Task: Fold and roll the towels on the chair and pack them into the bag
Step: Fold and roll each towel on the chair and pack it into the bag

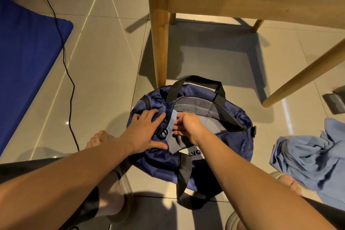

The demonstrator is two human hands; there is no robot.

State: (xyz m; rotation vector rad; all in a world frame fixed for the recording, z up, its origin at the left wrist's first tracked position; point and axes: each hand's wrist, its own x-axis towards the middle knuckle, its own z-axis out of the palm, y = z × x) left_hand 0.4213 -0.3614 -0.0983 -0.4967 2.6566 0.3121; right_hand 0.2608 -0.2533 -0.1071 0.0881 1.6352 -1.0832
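A navy duffel bag (237, 117) with black handles and grey lining lies unzipped on the tiled floor in front of the wooden chair (158, 43). My left hand (147, 132) lies flat with spread fingers on the bag's left end, beside a black buckle. My right hand (188, 127) is at the left end of the opening, fingers curled round the grey-blue edge of the bag's lining there. A crumpled light blue towel (308, 157) lies on the floor to the right of the bag.
A blue mat (28, 58) covers the floor at the left, with a black cable (70, 87) running beside it. The chair's legs stand behind and to the right of the bag. My feet in slippers flank the bag below. A small dark object (334, 101) lies far right.
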